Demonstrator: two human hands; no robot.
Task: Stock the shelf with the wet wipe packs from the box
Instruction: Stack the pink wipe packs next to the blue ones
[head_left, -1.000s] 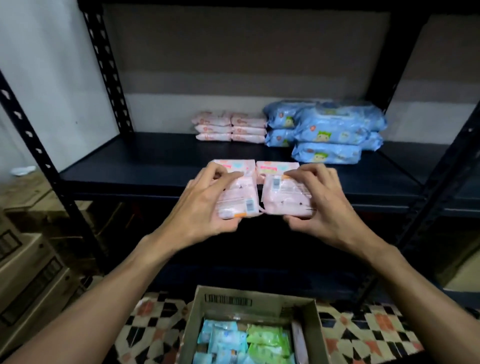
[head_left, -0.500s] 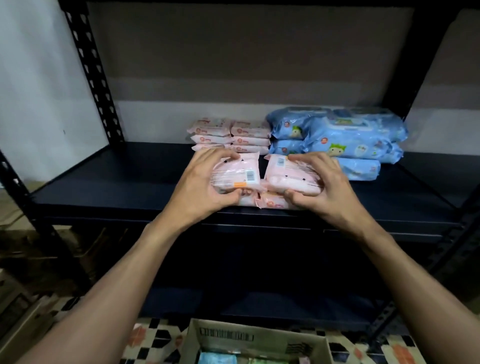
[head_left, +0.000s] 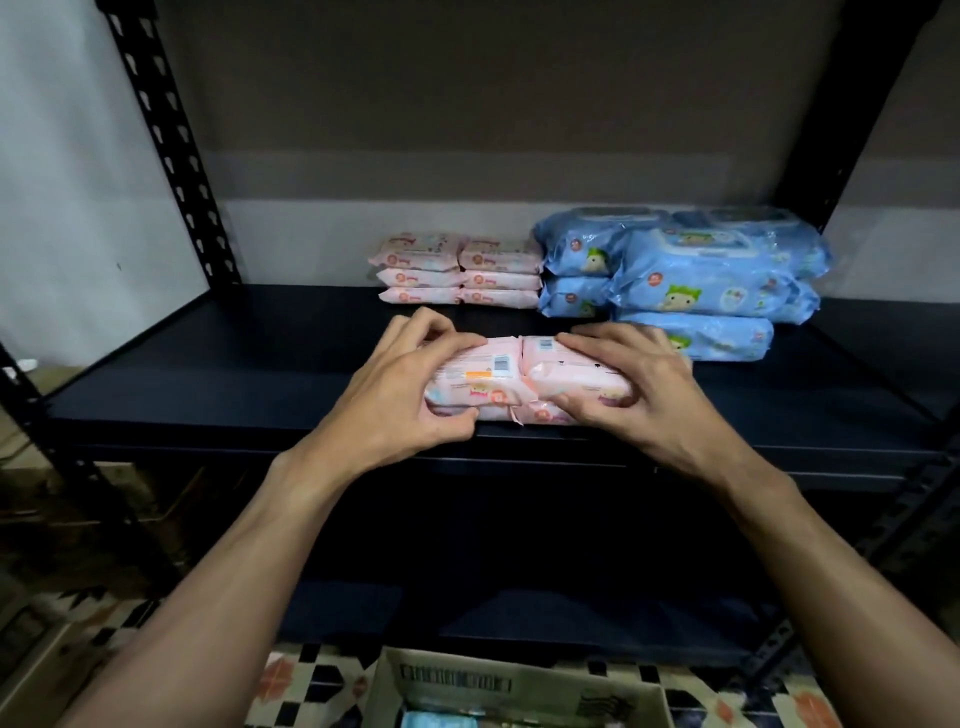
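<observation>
Two pink wet wipe packs lie side by side on two lower pink packs at the front of the dark shelf (head_left: 218, 364). My left hand (head_left: 400, 395) grips the left top pack (head_left: 478, 374), fingers over its top and thumb at its front. My right hand (head_left: 639, 389) grips the right top pack (head_left: 571, 376) the same way. Further back stand two stacks of pink packs (head_left: 460, 270) and, to their right, a pile of larger blue packs (head_left: 691, 275). The cardboard box (head_left: 509, 686) sits on the floor below, its contents mostly cut off.
Black perforated uprights (head_left: 171, 150) frame the shelf on both sides. A lower shelf level (head_left: 519, 618) lies in shadow. Cardboard cartons (head_left: 41, 639) stand at the lower left on a patterned tile floor (head_left: 311, 680). The left half of the shelf board is bare.
Both hands carried the two pink packs from above the box up to the shelf and set them down on the front pair of pink packs. The view tilted up.
</observation>
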